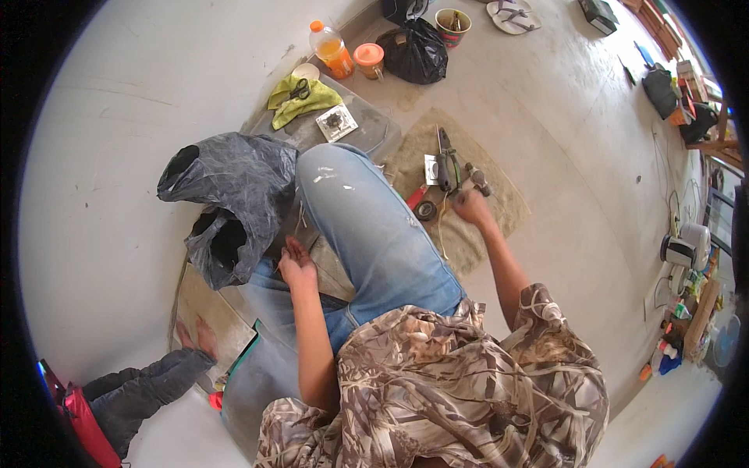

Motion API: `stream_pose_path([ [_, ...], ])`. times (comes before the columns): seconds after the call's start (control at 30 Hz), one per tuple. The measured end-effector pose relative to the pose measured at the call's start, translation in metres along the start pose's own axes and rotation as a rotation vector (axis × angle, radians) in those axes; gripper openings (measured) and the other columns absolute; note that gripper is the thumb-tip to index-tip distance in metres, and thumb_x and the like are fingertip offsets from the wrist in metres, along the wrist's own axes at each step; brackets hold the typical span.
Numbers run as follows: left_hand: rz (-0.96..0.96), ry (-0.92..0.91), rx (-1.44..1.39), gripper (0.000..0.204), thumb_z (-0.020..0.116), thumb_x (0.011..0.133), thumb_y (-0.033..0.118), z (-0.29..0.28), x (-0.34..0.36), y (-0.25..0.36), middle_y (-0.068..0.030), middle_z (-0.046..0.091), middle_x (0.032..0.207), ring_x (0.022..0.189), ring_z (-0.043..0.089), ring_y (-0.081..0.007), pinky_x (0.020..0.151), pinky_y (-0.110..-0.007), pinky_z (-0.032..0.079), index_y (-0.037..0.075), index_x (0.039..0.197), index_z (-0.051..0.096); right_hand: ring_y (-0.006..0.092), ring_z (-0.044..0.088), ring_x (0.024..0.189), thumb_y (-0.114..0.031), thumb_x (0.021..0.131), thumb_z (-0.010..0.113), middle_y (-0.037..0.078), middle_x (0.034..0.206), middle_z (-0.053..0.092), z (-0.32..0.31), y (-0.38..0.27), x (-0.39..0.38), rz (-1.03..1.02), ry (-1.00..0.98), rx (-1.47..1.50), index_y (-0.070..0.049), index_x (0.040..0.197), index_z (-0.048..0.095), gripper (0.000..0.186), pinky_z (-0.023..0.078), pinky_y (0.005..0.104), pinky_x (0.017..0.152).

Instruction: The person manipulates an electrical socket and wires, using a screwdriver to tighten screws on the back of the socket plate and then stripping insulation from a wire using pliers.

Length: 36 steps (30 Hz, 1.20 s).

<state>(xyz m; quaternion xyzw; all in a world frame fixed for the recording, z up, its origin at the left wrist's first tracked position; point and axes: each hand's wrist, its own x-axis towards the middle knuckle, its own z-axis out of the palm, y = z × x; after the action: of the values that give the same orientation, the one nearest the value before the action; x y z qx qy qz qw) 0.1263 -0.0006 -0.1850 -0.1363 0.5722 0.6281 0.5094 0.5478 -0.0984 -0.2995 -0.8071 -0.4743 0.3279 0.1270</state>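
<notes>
My left hand [298, 267] is beside my bent knee, palm turned up and fingers apart, with nothing visible in it. Close to its fingertips hangs a crumpled dark plastic bag [261, 168] with two open mouths. On the right, my right hand [471, 205] is low over a brown cloth [499, 210], its fingers curled round something they hide. Just beyond those fingers lies a metal tool head [478, 179], perhaps a hammer's. Next to it are a dark-handled tool [444, 169], a roll of black tape [425, 210], a red-handled tool [417, 196] and a pale cord [441, 234].
A grey slab [373, 117] bears a green cloth [312, 100], scissors [300, 90] and a square white plate [336, 122]. Behind stand an orange drink bottle [333, 53], a lidded cup [369, 58] and a black bag [417, 53]. Another person's legs [148, 386] show lower left.
</notes>
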Motion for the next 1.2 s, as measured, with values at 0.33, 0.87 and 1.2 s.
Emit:
stream_pose_path([
  [0.33, -0.075, 0.099, -0.055, 0.042, 0.029, 0.104, 0.019, 0.030, 0.071, -0.034, -0.0214, 0.063, 0.112, 0.094, 0.067, -0.0298, 0.082, -0.034, 0.062, -0.013, 0.121, 0.050, 0.0405, 0.066, 0.086, -0.022, 0.084, 0.065, 0.023, 0.090, 0.068, 0.013, -0.030, -0.069, 0.026, -0.086, 0.302, 0.000, 0.095, 0.067, 0.024, 0.051, 0.0445, 0.074],
  [0.87, 0.199, -0.859, 0.545, 0.041, 0.055, 0.100, 0.028, 0.089, -0.165, 0.028, -0.0091, 0.064, 0.119, 0.111, 0.057, -0.0177, 0.092, -0.034, 0.047, 0.001, 0.130, 0.055, 0.0082, 0.049, 0.068, -0.021, 0.100, 0.052, -0.001, 0.077, 0.054, -0.158, -0.256, -0.084, -0.551, -0.493, 1.003, -0.002, 0.092, 0.059, 0.022, 0.041, 0.0246, 0.062],
  [1.2, 0.390, -1.040, 0.593, 0.023, 0.066, 0.094, 0.018, 0.072, -0.208, 0.082, -0.0067, 0.069, 0.085, 0.062, 0.055, -0.0061, 0.055, -0.019, 0.044, -0.003, 0.104, 0.070, 0.0090, 0.051, 0.072, -0.026, 0.103, 0.050, 0.001, 0.080, 0.056, -0.121, -0.327, -0.131, -0.657, -0.983, 1.015, -0.001, 0.098, 0.060, 0.027, 0.043, 0.0260, 0.063],
])
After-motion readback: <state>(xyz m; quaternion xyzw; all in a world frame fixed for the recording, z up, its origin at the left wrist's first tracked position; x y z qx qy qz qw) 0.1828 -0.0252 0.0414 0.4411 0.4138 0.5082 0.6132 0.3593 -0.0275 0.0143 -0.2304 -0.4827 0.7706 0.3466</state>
